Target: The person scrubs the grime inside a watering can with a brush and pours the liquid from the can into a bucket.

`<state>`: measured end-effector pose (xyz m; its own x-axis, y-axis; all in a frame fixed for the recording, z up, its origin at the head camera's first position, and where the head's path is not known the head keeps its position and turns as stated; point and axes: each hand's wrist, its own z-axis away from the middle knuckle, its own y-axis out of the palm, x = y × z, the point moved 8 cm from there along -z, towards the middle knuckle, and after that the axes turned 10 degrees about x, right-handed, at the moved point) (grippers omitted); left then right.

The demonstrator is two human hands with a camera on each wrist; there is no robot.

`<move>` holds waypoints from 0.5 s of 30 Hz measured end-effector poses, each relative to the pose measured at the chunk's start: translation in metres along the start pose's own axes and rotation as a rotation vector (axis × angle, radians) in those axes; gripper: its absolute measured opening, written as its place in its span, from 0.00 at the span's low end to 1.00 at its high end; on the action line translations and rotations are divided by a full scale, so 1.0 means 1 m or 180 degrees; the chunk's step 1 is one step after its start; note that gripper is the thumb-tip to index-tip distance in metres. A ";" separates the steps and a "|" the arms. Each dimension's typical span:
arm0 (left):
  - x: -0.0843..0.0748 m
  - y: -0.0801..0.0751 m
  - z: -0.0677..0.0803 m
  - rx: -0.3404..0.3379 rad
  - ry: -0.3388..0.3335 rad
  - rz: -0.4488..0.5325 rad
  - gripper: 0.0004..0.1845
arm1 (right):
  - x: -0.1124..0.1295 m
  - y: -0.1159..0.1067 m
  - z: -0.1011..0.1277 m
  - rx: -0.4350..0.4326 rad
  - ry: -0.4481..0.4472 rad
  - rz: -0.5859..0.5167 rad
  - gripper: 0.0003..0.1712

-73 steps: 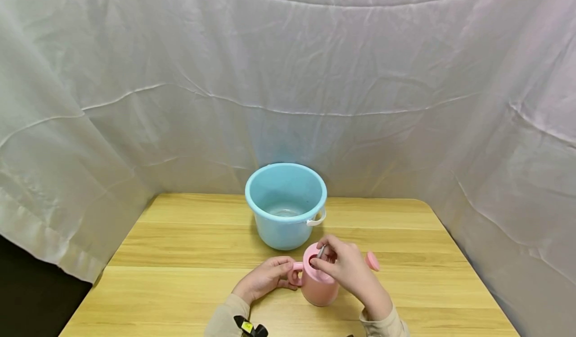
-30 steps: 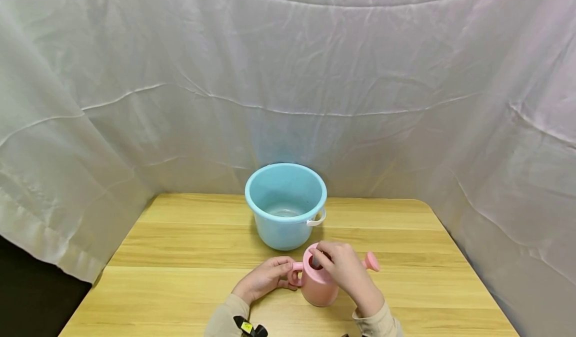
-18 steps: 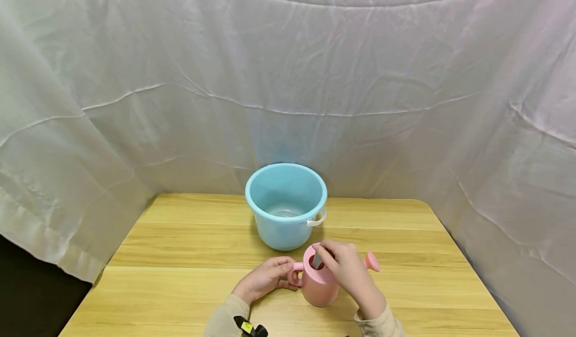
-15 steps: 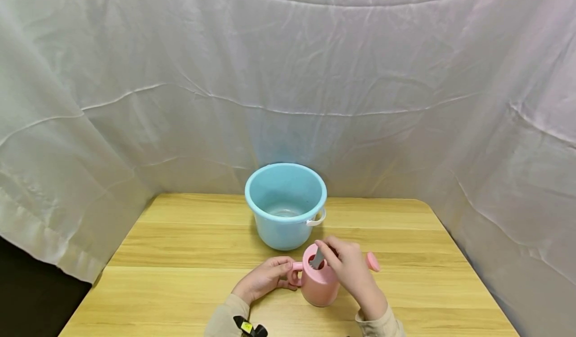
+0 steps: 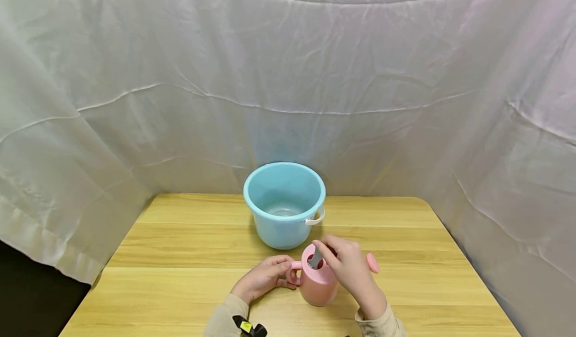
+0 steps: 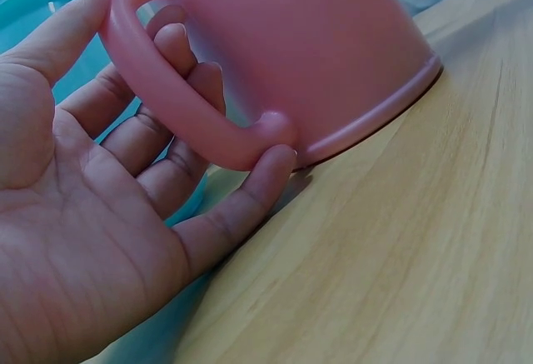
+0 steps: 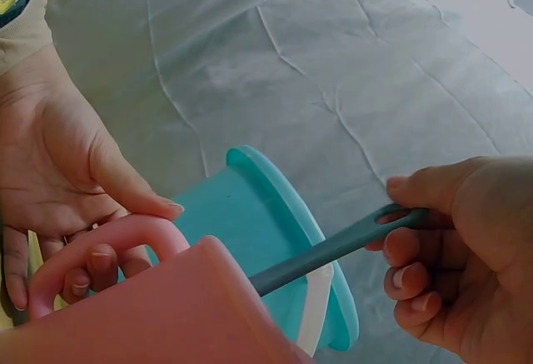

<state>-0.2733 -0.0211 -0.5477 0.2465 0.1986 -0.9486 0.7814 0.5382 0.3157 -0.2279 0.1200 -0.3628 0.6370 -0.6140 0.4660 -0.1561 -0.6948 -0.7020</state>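
Both hands are engaged at lower centre: the pink watering can [image 5: 317,283] is steadied by its handle, left hand [image 5: 264,277] fingers curled through, while the grey utensil [image 7: 333,250], pinched by the right hand [image 5: 348,269], is dipped inside; the work appears midway.

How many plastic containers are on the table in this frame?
2. A blue bucket stands at the back centre of the table; a pink watering can stands in front of it, between the left hand and right hand. None seem hidden.
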 end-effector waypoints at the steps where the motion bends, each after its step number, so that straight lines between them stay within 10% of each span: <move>1: 0.000 0.000 0.000 0.0000 0.0001 0.0003 0.12 | 0.000 0.002 -0.001 0.0067 -0.0001 -0.0008 0.10; 15: 0.001 -0.001 0.000 0.0006 0.0059 -0.0022 0.12 | -0.015 0.029 -0.001 0.0763 0.0492 -0.0039 0.07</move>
<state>-0.2737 -0.0211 -0.5486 0.2304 0.2101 -0.9501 0.7841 0.5382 0.3091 -0.2429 0.1081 -0.3894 0.5123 -0.6687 0.5388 0.0454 -0.6055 -0.7946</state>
